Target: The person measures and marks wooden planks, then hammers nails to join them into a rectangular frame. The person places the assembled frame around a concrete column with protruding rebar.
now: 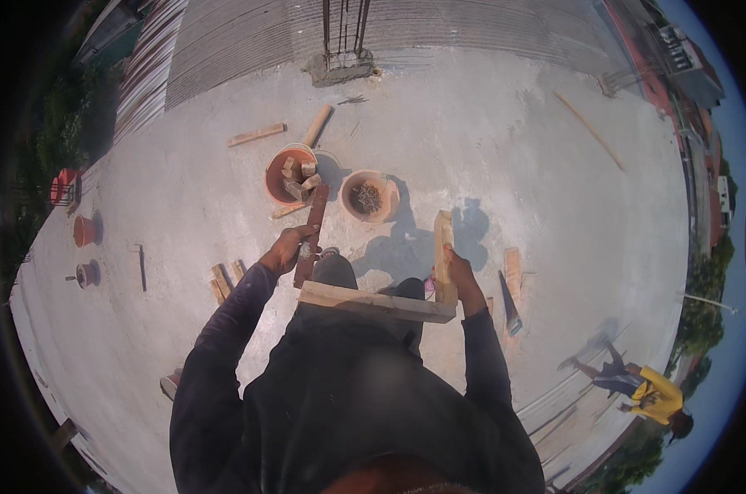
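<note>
Three pieces of wood form a U in front of my body. Its left side is a reddish-brown board [313, 235], and my left hand [284, 250] is closed around it. My right hand [462, 273] grips the pale wooden piece [444, 247] on the right side. A pale crosspiece [373, 301] runs between their near ends, across my lap. Beyond the left board's far end, an orange bucket [275, 183] holds several wood blocks [308, 182]. Beside it is a lighter orange bucket [388, 203] with what look like nails [365, 198].
A handsaw [509, 306] lies right of my right hand beside a wood offcut [513, 267]. Wood scraps [221, 281] lie at left. Rebar [346, 33] rises from the concrete [513, 156] ahead. A person in yellow [654, 397] is at lower right.
</note>
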Demonstrator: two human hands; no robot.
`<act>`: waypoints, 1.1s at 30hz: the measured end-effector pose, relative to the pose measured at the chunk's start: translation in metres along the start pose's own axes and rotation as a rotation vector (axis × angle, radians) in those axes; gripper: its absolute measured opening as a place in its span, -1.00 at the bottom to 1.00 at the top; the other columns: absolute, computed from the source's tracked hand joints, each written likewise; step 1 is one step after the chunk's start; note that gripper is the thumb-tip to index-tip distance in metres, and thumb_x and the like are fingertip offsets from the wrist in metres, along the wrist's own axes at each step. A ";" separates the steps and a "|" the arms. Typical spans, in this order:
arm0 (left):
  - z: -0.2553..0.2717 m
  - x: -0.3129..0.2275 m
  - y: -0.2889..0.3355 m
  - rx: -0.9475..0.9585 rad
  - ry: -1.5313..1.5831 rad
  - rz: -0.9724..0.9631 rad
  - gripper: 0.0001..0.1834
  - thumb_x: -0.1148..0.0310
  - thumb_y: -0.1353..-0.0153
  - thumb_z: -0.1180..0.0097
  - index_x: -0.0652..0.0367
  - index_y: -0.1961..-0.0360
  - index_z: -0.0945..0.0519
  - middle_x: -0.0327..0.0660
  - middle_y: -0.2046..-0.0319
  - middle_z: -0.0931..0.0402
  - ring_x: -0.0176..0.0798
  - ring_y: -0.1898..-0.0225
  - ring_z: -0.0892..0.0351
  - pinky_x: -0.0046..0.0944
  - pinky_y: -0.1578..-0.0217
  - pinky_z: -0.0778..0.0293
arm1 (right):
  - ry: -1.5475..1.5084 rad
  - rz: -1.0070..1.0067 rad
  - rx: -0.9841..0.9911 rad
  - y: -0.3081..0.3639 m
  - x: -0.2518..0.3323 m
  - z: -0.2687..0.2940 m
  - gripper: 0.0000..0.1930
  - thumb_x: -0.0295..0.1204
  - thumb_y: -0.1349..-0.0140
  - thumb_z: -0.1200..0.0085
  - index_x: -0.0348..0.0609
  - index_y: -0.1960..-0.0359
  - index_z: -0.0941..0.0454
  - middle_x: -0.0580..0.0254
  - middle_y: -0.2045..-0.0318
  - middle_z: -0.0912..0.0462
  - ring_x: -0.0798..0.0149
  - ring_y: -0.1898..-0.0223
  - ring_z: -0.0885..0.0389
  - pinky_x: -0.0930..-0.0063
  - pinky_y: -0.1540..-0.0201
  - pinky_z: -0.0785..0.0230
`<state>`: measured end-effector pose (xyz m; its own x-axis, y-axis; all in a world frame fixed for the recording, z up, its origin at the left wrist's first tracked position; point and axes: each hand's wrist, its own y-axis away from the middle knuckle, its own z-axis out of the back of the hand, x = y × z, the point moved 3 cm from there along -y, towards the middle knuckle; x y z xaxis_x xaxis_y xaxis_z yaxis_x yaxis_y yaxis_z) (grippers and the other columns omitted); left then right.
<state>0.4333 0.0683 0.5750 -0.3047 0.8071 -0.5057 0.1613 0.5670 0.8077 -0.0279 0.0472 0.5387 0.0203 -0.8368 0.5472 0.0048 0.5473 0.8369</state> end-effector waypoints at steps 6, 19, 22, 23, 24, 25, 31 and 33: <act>-0.063 -0.072 -0.050 -0.045 0.050 -0.077 -0.50 0.12 -0.33 -0.27 0.24 -0.12 -0.49 -0.09 0.19 -0.56 -0.15 0.30 -0.67 -0.08 0.36 -0.66 | 0.104 0.013 -0.011 -0.028 0.118 0.037 -0.45 0.10 -0.52 0.07 -0.17 -0.16 -0.47 0.03 0.29 -0.68 0.12 0.43 -0.71 0.18 0.42 -0.59; -0.260 -0.203 -0.233 -0.142 0.462 -0.417 -0.38 0.23 -0.40 -0.19 0.10 -0.42 -0.34 -0.26 0.16 -0.53 -0.32 0.21 -0.59 -0.27 0.18 -0.58 | 0.362 0.551 0.079 -0.201 0.454 0.150 -0.55 -0.05 -0.56 0.14 -0.12 -0.23 -0.36 0.19 0.22 -0.56 0.27 0.34 -0.64 0.32 0.28 -0.57; -0.265 -0.237 -0.248 -0.291 0.355 -0.461 -0.27 0.14 -0.36 -0.24 0.12 -0.47 -0.31 -0.15 -0.06 -0.55 -0.22 0.07 -0.61 -0.26 0.07 -0.57 | 0.455 0.546 0.196 -0.237 0.529 0.129 -0.53 -0.03 -0.54 0.12 -0.12 -0.24 -0.38 0.20 0.25 -0.55 0.28 0.33 -0.64 0.34 0.28 -0.57; -0.263 -0.245 -0.250 -0.368 0.307 -0.436 -0.25 0.12 -0.35 -0.25 0.12 -0.49 -0.29 -0.12 -0.12 -0.53 -0.19 0.03 -0.61 -0.24 0.04 -0.56 | 0.492 0.515 0.211 -0.256 0.551 0.118 -0.52 -0.02 -0.54 0.11 -0.12 -0.24 -0.38 0.19 0.26 -0.55 0.28 0.33 -0.64 0.34 0.28 -0.57; -0.260 -0.251 -0.250 -0.433 0.268 -0.447 -0.22 0.11 -0.34 -0.25 0.12 -0.50 -0.27 -0.09 -0.17 -0.51 -0.15 -0.02 -0.60 -0.22 0.01 -0.56 | 0.493 0.525 0.301 -0.274 0.566 0.104 -0.52 -0.01 -0.54 0.12 -0.15 -0.22 -0.38 0.19 0.31 -0.55 0.27 0.38 -0.64 0.33 0.33 -0.58; -0.259 -0.257 -0.253 -0.511 0.244 -0.406 -0.19 0.09 -0.33 -0.25 0.12 -0.52 -0.25 -0.05 -0.23 -0.48 -0.12 -0.07 -0.59 -0.19 -0.03 -0.55 | 0.547 0.476 0.320 -0.298 0.581 0.089 -0.51 -0.02 -0.54 0.10 -0.16 -0.23 -0.37 0.19 0.32 -0.55 0.26 0.38 -0.64 0.32 0.35 -0.58; -0.233 -0.300 -0.280 -0.535 0.476 -0.350 -0.27 0.12 -0.32 -0.22 0.26 -0.43 -0.37 0.02 -0.24 -0.45 -0.09 -0.20 -0.49 -0.09 -0.22 -0.42 | 0.644 0.234 0.466 -0.423 0.637 0.012 -0.50 -0.13 -0.45 -0.13 -0.24 -0.22 -0.42 0.18 0.32 -0.57 0.24 0.43 -0.65 0.29 0.43 -0.62; -0.223 -0.330 -0.310 -0.485 0.583 -0.354 -0.29 0.10 -0.32 -0.23 0.27 -0.39 -0.41 0.02 -0.21 -0.47 -0.08 -0.15 -0.51 -0.09 -0.17 -0.45 | 0.711 0.262 0.476 -0.455 0.665 -0.009 -0.52 -0.18 -0.40 -0.22 -0.26 -0.19 -0.48 0.17 0.31 -0.58 0.23 0.46 -0.65 0.29 0.44 -0.62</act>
<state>0.2741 -0.4104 0.5592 -0.7196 0.3048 -0.6239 -0.4166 0.5294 0.7391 -0.0075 -0.7580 0.5210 0.5781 -0.3923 0.7155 -0.4993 0.5234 0.6904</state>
